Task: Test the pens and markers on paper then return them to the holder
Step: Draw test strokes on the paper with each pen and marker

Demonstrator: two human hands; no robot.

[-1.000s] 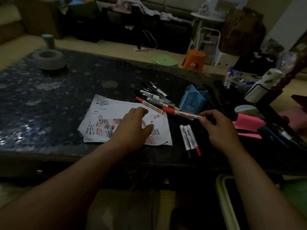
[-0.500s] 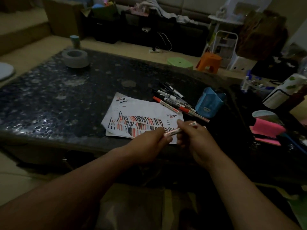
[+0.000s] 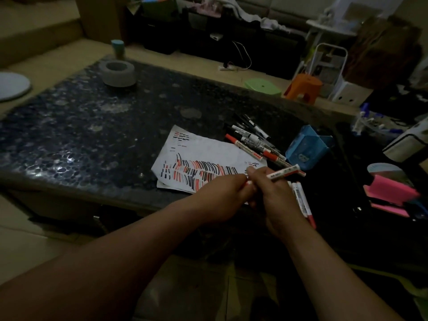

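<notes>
Evidently the step in hand was uncapping a marker for its test stroke. The right hand [image 3: 273,193] was clenched round the barrel of a white marker [image 3: 283,173], while the left hand [image 3: 222,193] pinched its near end, where a sliver of red showed. Whether the cap was loose I could not tell. Both hands hung over the near right corner of the paper [image 3: 203,149], crowded with red and black strokes. Next, I judged, the cap needed a straight pull, and the tip a bare patch of sheet. The marker's barrel was white with a printed label and a reddish far tip. A heap of pens [image 3: 252,141] lay between the paper and the tilted blue holder [image 3: 309,148], and two markers [image 3: 302,200] lay just right of the right hand.
</notes>
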